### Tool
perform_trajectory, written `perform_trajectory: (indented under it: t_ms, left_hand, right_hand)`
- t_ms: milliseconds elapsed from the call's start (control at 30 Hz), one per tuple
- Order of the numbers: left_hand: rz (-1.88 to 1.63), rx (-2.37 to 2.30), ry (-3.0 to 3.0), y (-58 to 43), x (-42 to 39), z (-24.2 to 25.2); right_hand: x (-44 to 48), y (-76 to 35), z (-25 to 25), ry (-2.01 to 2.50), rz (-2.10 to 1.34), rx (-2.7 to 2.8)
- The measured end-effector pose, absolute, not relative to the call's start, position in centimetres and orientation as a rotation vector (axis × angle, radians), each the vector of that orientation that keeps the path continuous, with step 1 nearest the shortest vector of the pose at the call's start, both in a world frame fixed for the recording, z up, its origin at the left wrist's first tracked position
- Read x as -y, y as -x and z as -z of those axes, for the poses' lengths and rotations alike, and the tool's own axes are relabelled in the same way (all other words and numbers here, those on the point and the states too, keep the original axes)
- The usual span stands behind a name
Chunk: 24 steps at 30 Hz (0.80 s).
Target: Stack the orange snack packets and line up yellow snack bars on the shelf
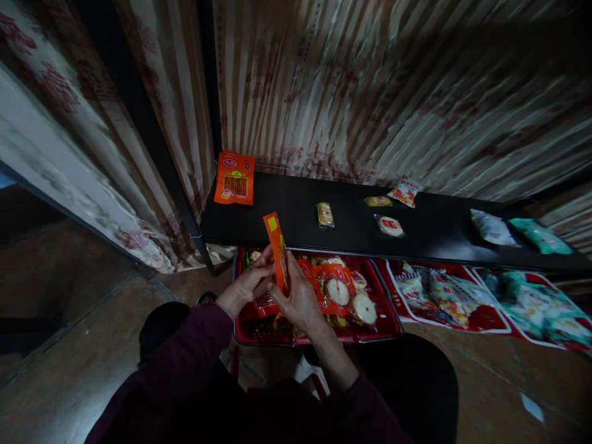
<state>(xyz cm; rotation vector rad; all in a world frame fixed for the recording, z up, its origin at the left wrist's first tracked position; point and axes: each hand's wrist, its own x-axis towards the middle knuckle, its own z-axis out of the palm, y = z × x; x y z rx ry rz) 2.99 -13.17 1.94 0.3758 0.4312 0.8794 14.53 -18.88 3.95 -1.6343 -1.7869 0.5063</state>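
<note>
Left hand: the left hand [252,282] has its fingers on the left side of an orange packet [277,250].
Right hand: the right hand [300,299] pinches the same packet from the right side, so both hands have hold of it.
Held packet: it is up over the red basket, near the front edge of the shelf, with its top leaning a little to the left.
Red basket: the red basket [387,299] sits under the hands, with more orange packets and round white cakes [364,308] inside.
Black shelf: the black shelf [282,194] is just past the basket. A flat orange bag [234,179] lies at its far left. A small yellow packet [325,214] is to the right of that. Next come another yellow packet [378,201], a red and white bag [404,192] touching it, and a wrapped round cake [389,226] on the near side. A pale bag [494,228] and a green bag [541,236] lie at the right.
Other baskets: two more hold bags, on the right.
Curtain: a striped curtain [324,92] hangs behind the shelf.
</note>
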Motion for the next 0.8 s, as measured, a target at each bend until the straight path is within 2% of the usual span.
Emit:
perform_trajectory:
  t_ms: [367, 667, 800]
  left_hand:
    - [-0.91, -0.482, -0.552, -3.0, 12.5, -1.5]
    - [-0.919, -0.607, -0.744, -2.9, 12.0, -0.7]
    - [-0.955, -0.657, -0.765, -3.1, 11.9, -0.6]
  right_hand:
    - [19.0, -16.3, -5.2, 1.477, -0.82, 1.429]
    - [18.7, -17.2, -4.5, 1.54, -0.91, 1.097]
    - [18.2, -17.9, -3.7, 1.548, -0.873, 1.131]
